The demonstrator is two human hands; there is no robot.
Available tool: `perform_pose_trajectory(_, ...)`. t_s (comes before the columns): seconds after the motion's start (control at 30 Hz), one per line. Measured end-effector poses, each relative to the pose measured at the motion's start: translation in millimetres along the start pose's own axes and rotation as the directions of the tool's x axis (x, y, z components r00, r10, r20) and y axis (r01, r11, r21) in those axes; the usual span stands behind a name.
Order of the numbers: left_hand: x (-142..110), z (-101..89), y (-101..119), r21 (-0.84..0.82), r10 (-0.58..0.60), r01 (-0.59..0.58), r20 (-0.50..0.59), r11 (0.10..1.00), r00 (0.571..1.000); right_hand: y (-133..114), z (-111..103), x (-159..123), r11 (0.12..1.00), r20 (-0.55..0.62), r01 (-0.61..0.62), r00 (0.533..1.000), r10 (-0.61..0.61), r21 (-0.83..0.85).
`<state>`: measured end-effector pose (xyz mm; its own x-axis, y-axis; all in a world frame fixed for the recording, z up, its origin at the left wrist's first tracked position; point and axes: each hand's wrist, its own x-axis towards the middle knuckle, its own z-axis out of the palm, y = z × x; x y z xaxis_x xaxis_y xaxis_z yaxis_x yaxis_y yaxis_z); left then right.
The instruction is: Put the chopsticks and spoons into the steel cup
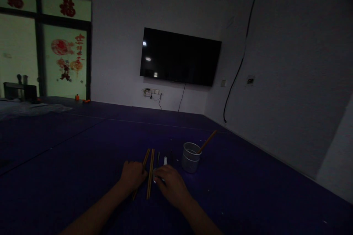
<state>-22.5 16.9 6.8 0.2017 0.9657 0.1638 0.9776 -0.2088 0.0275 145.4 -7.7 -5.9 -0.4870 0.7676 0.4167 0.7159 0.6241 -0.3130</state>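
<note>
My left hand (132, 174) is closed around a pair of wooden chopsticks (146, 155) that slants across the purple tabletop. Beside it lies a second pair of chopsticks (150, 174), which neither hand holds. My right hand (171, 183) has its fingers pinched at the bowl end of a metal spoon (158, 158). A white spoon (165, 160) lies partly hidden under that hand, with its handle pointing away from me. Just right of it is a thin dark utensil (171, 156), too dim to name. A grey metal cup (190, 164) stands to the right, holding a wooden stick (209, 141).
The purple table surface (91, 143) reaches to the walls, with small white specks near the cup. Plastic sheeting (35, 109) and a dark rack (20, 91) are at the far left. Small orange items (86, 101) sit near the door. A television (180, 57) hangs ahead.
</note>
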Motion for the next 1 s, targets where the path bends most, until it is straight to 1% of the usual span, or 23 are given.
perform_pose_trajectory(0.3, -0.6, 0.0, 0.8, 0.033, 0.010, -0.010, 0.002, 0.999, 1.000, -0.8, -0.5, -0.4, 1.000, -0.015, 0.004, 1.000, -0.003, 0.017)
perform_pose_trajectory(0.53, -1.5, -2.4, 1.3, 0.037, 0.002, -0.003, 0.011, 0.999, 1.000, -0.4, 0.4, -0.4, 1.000, 0.007, -0.004, 1.000, 0.004, -0.010)
perform_pose_trajectory(0.83, -2.7, -2.8, 3.5, 0.048, -0.044, 0.044, -0.010, 0.998, 0.999, -0.3, 0.4, 0.4, 1.000, 0.018, -0.014, 1.000, 0.015, -0.016)
perform_pose_trajectory(1.0, -2.7, -0.4, 2.2, 0.022, -0.054, 0.054, -0.009, 0.998, 0.999, 0.0, 0.9, -1.1, 1.000, -0.011, 0.008, 1.000, -0.008, 0.020)
